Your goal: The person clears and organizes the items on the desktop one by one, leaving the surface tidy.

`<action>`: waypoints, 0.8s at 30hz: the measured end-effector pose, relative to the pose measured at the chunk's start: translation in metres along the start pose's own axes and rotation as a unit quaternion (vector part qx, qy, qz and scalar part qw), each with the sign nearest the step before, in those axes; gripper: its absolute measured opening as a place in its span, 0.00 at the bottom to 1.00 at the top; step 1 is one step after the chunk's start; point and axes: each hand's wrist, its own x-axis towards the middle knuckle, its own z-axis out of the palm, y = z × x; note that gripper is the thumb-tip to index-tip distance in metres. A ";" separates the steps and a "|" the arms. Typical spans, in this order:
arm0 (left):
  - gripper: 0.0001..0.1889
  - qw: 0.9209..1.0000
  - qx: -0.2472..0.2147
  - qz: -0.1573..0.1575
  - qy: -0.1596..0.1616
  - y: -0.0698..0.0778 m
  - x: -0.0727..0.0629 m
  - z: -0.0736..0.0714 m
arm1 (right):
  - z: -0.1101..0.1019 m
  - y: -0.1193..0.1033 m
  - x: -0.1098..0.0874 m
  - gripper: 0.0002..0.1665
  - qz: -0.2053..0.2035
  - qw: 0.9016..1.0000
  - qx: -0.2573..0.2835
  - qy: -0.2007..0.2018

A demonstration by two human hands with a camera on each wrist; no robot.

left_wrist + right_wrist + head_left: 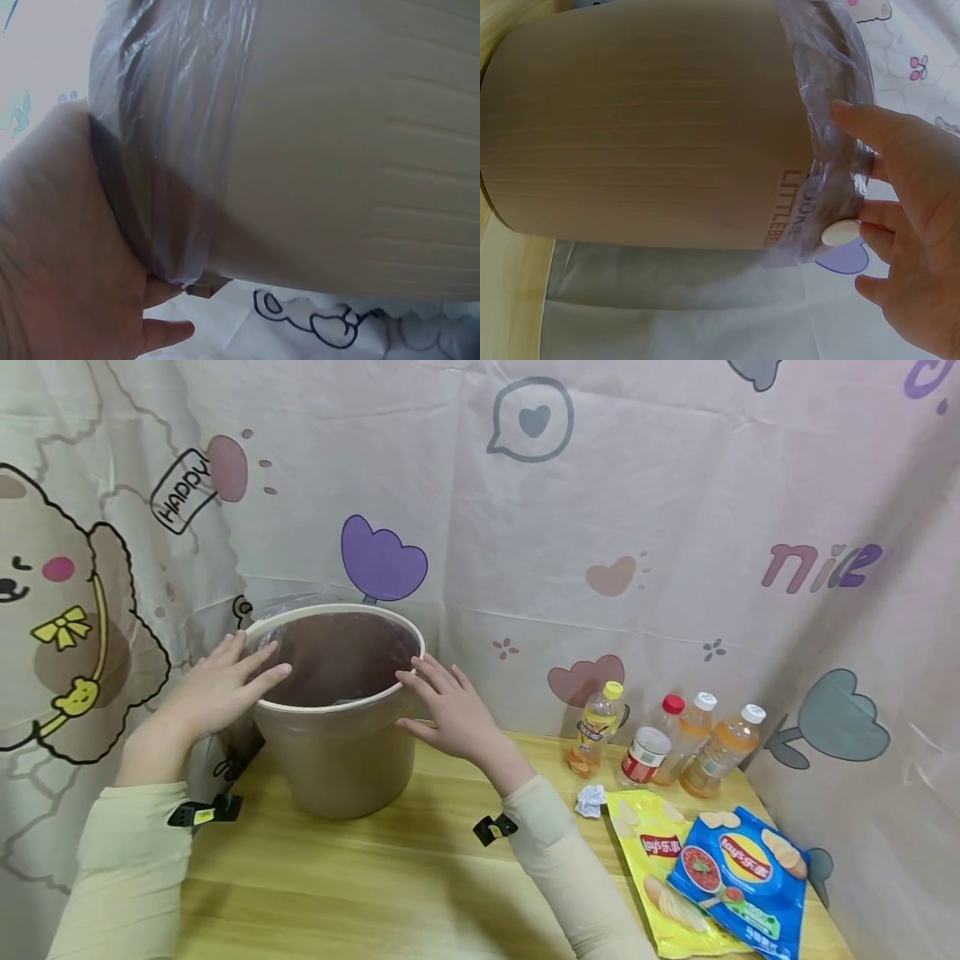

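A beige trash bin with a pale rim stands upright on the wooden table. A thin clear plastic bag lines it and is folded down over the outside of the rim; in the right wrist view the bag lies wrinkled there. My left hand is at the bin's left rim, fingers spread and fairly straight. At the right rim, my right hand touches the edge with loosely extended fingers, and its thumb lies against the folded bag. Neither hand is visibly curled round anything.
Several drink bottles stand at the back right, among them a yellow-capped bottle and a red-capped bottle. Before them lie crumpled paper, a yellow chip bag and an overlapping blue chip bag. A printed curtain hangs behind.
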 end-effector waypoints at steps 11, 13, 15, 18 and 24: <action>0.43 1.000 0.018 -0.008 0.012 0.031 -0.005 0.007 | 0.000 0.016 -0.019 0.39 -0.003 0.998 0.041 0.048; 0.44 1.000 0.023 -0.009 0.012 0.037 -0.005 0.008 | 0.000 0.019 -0.024 0.38 -0.006 0.997 0.050 0.059; 0.44 1.000 0.026 -0.009 0.013 0.042 -0.006 0.010 | -0.002 0.022 -0.028 0.37 -0.008 0.996 0.056 0.067; 0.45 0.999 0.027 -0.008 0.018 0.049 -0.007 0.012 | -0.004 0.025 -0.033 0.36 -0.009 0.996 0.052 0.071; 0.45 0.999 0.027 -0.005 0.028 0.057 -0.006 0.017 | -0.007 0.030 -0.038 0.35 -0.008 0.997 0.043 0.071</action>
